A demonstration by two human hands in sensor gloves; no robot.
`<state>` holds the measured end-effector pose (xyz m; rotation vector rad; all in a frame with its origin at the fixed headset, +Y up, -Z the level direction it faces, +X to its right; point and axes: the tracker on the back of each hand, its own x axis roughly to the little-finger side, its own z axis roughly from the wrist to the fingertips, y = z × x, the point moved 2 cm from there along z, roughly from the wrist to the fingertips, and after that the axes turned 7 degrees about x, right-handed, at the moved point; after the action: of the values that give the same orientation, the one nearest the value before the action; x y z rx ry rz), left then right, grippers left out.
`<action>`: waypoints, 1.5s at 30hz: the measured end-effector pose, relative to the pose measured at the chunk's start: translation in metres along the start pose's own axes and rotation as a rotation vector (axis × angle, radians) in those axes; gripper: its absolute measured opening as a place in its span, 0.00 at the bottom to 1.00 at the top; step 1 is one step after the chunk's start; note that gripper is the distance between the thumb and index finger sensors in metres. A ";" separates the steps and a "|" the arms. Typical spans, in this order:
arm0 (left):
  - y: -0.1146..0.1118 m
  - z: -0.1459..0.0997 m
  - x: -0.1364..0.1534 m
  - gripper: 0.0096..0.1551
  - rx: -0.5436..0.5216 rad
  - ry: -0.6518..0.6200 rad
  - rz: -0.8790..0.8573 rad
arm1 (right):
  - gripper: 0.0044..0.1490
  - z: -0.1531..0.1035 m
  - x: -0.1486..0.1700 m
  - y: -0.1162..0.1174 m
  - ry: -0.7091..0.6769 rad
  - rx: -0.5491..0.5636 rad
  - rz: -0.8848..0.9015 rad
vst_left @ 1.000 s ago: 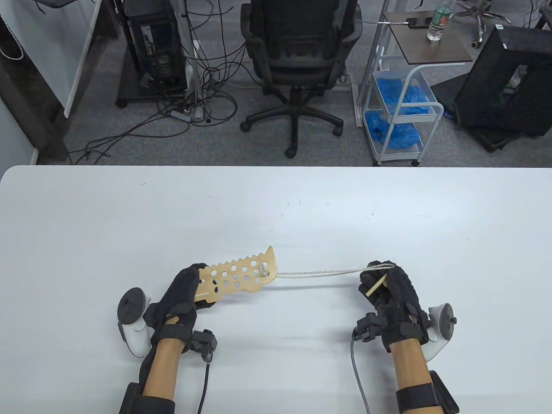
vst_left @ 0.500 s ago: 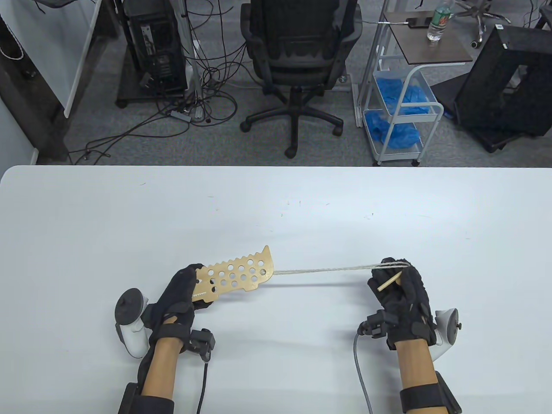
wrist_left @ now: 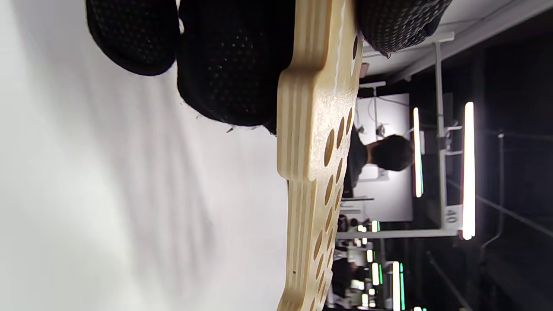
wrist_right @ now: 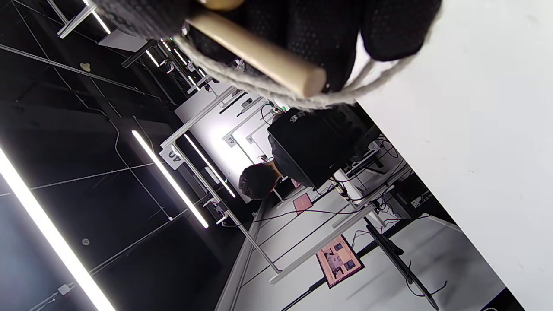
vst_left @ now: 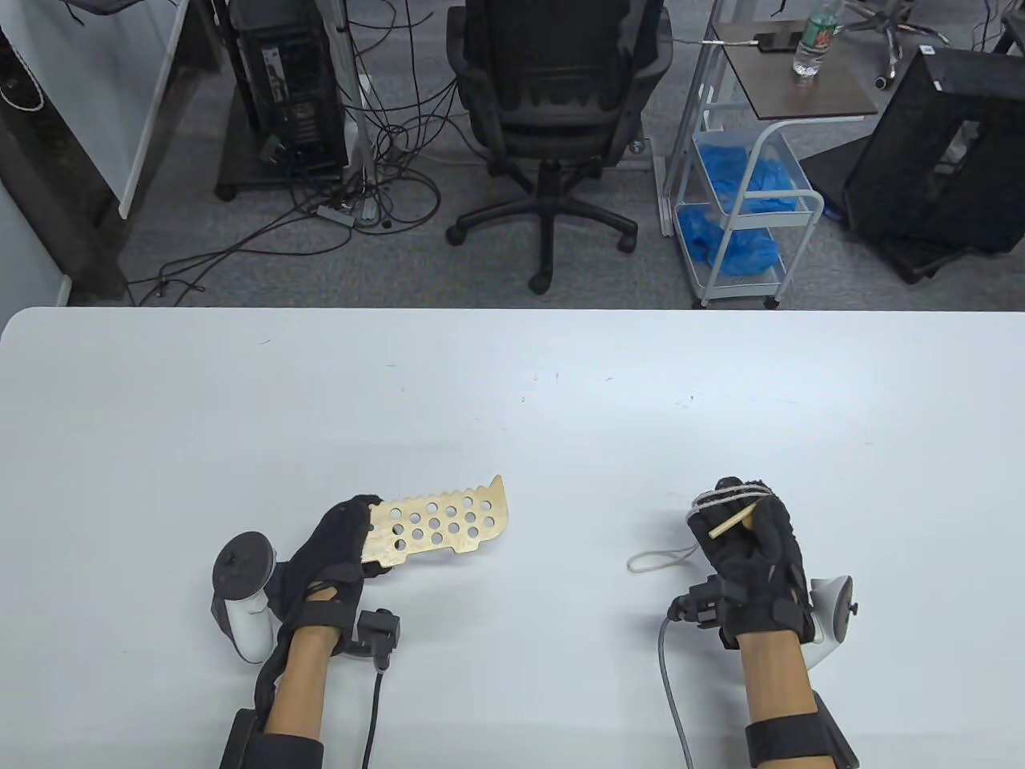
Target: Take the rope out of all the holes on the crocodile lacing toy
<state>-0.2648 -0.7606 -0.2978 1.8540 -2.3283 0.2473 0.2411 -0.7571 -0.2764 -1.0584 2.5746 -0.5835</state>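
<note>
The wooden crocodile lacing toy, its holes free of rope, is gripped at one end by the left hand above the white table. The right hand clenches the coiled rope and wooden needle; the right wrist view shows that needle's blunt tip.

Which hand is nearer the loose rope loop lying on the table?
Right. The right hand grips the rope, whose loop trails beside it. The left hand holds the crocodile board, well apart from the loop.
</note>
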 end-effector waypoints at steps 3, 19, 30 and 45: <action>0.002 0.000 0.001 0.31 -0.014 0.041 0.131 | 0.26 0.000 0.000 0.000 0.001 0.000 0.001; 0.013 -0.001 0.004 0.33 -0.167 0.154 0.447 | 0.26 0.001 0.000 0.002 -0.007 -0.025 -0.032; 0.013 0.003 0.005 0.35 -0.165 0.148 0.578 | 0.26 -0.001 -0.011 0.010 -0.109 -0.033 -0.410; -0.023 0.002 -0.017 0.35 -0.129 0.046 0.837 | 0.25 0.010 0.021 0.018 -0.126 -0.099 -1.421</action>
<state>-0.2390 -0.7496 -0.3031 0.7174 -2.8582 0.2130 0.2199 -0.7630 -0.2960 -2.7375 1.3598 -0.5854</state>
